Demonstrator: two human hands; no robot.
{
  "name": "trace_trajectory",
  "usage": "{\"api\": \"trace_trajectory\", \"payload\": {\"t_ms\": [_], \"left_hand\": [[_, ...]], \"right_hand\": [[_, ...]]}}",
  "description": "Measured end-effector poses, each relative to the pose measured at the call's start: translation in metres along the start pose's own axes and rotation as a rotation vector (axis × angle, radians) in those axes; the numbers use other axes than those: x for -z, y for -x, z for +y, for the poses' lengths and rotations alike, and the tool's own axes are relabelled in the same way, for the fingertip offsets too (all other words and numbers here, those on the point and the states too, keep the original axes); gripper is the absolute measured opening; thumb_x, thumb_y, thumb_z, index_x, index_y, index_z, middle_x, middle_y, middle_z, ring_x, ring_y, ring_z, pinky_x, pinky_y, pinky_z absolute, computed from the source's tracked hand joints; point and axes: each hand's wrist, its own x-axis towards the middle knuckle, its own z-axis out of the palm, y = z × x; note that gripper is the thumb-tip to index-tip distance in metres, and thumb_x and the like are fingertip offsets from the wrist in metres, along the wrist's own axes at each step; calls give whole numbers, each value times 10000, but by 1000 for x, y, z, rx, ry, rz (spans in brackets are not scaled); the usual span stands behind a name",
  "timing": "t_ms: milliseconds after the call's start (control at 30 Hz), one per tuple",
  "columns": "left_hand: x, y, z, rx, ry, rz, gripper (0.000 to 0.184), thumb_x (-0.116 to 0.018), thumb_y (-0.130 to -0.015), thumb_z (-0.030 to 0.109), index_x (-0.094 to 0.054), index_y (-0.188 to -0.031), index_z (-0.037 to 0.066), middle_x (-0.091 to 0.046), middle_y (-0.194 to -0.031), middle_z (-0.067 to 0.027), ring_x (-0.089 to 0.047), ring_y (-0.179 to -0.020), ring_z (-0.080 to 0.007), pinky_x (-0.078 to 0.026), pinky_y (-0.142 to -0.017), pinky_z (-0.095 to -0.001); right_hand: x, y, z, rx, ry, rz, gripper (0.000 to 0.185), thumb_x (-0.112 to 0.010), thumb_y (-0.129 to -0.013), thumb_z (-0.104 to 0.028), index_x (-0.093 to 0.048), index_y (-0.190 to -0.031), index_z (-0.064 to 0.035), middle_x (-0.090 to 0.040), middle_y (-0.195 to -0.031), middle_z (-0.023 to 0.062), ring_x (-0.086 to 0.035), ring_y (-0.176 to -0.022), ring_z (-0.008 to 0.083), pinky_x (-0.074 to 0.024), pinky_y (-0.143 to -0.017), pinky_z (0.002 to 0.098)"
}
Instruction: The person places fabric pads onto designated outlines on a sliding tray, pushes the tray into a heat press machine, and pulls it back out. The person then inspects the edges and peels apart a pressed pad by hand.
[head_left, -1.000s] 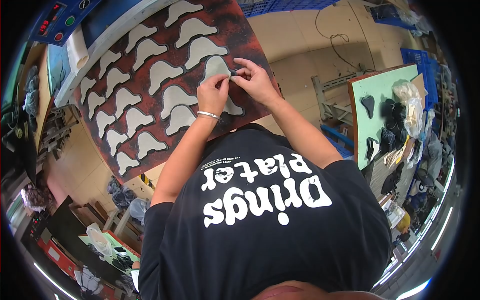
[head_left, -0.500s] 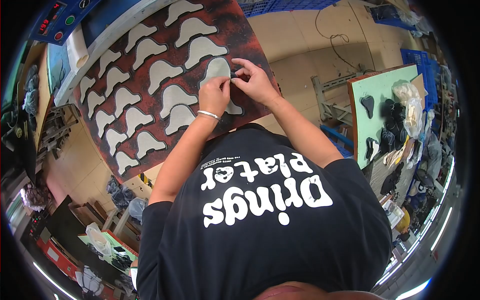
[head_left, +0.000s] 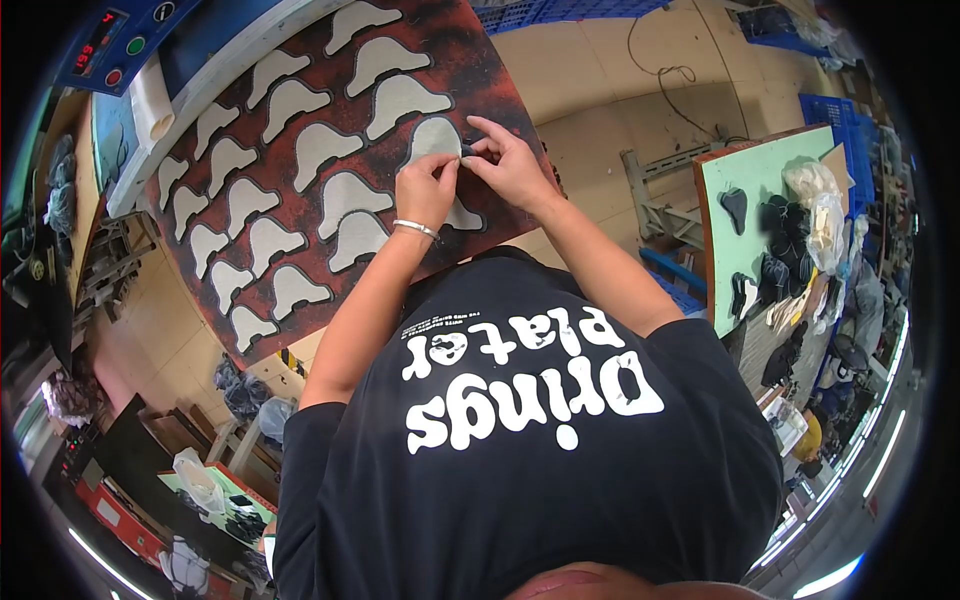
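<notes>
My left hand (head_left: 425, 190), with a white band on its wrist, is closed in a pinch over a bell-shaped grey piece (head_left: 432, 136) with a dark outline. My right hand (head_left: 510, 168) meets it at that piece's right edge. Its thumb and a finger are pinched there by a small dark bit, while the index finger stretches out above. What either hand pinches is too small to make out. Several similar grey pieces (head_left: 328, 150) lie in rows on the red and black board (head_left: 485, 75) under my hands.
At the upper left is a blue control box (head_left: 125, 45) with a red display and buttons, beside a pale frame edge (head_left: 205, 95). To the right stands a green-topped table (head_left: 735, 180) with dark parts and plastic bags. A cable (head_left: 675, 72) lies on the floor.
The board and its pieces have shifted very slightly left in view. Both hands stay pinched at the same edge of the grey piece.
</notes>
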Motion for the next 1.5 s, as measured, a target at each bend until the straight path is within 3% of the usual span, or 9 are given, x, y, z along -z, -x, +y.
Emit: {"api": "trace_trajectory", "payload": {"t_ms": [333, 533, 633, 733, 767, 900, 1100, 1400, 1500], "left_hand": [[-8, 2, -7, -52, 64, 46, 148, -653, -839, 118, -689, -893, -15, -690, -795, -174, -681, -681, -266, -526, -654, -341], [-4, 12, -11, 170, 345, -22, 209, -649, -887, 181, -671, -957, -14, -682, -807, -56, -646, -660, -122, -506, -594, -268], [8, 20, 8, 504, 502, -135, 226, -649, -902, 197, -654, -991, -10, -675, -857, -44, -640, -696, -123, -506, -609, -262], [15, 22, 22, 762, 982, -210, 210, -668, -894, 194, -648, -997, 12, -669, -889, -32, -638, -781, -121, -496, -657, -271], [14, 23, 21, 725, 1015, -193, 209, -674, -890, 191, -647, -1002, 17, -670, -906, -34, -635, -804, -121, -491, -676, -273], [9, 25, 13, 585, 996, -96, 247, -686, -873, 181, -651, -1025, -10, -673, -899, -43, -617, -785, -112, -489, -666, -251], [24, 25, 25, 480, 889, -50, 270, -677, -875, 156, -641, -1046, -49, -676, -898, -73, -659, -790, -132, -516, -650, -244], [41, 34, 35, 344, 794, -51, 238, -670, -877, 122, -641, -1018, -67, -687, -899, -89, -663, -762, -132, -526, -649, -238], [43, 37, 36, 320, 737, -36, 222, -681, -864, 116, -655, -986, -68, -691, -855, -81, -655, -719, -120, -521, -635, -233]], "right_hand": [[1, 0, 2, 14, -5, -16, 627, -657, -813, -68, -402, -1383, -8, -642, -905, 53, -587, -833, 107, -473, -785, 259], [9, 1, 6, -84, -280, -57, 611, -646, -839, -48, -383, -1386, 22, -629, -940, 28, -579, -871, 95, -450, -822, 238], [5, 5, -1, -132, -471, -4, 564, -639, -852, -43, -406, -1361, 22, -628, -945, 31, -583, -894, 96, -451, -831, 234], [-5, 13, -15, -194, -643, 41, 498, -635, -860, -41, -445, -1317, 18, -630, -940, 39, -592, -896, 106, -462, -826, 239], [-9, 16, -19, -215, -687, 53, 475, -634, -863, -41, -459, -1300, 17, -630, -938, 42, -596, -894, 111, -467, -823, 242], [-14, 26, -20, -173, -457, 22, 372, -648, -860, -67, -541, -1210, 1, -642, -921, 43, -620, -862, 126, -501, -756, 273], [-4, 28, -48, 527, 454, 128, 209, -695, -810, -95, -672, -1011, -42, -653, -934, 73, -640, -857, 187, -499, -766, 292], [-6, 36, -70, 383, 339, 32, 155, -712, -778, -95, -691, -921, -40, -651, -908, 82, -635, -828, 239, -502, -749, 310], [-6, 37, -80, 626, 543, 117, 137, -714, -761, -89, -697, -891, -49, -649, -882, 80, -630, -788, 241, -506, -716, 320]]}}
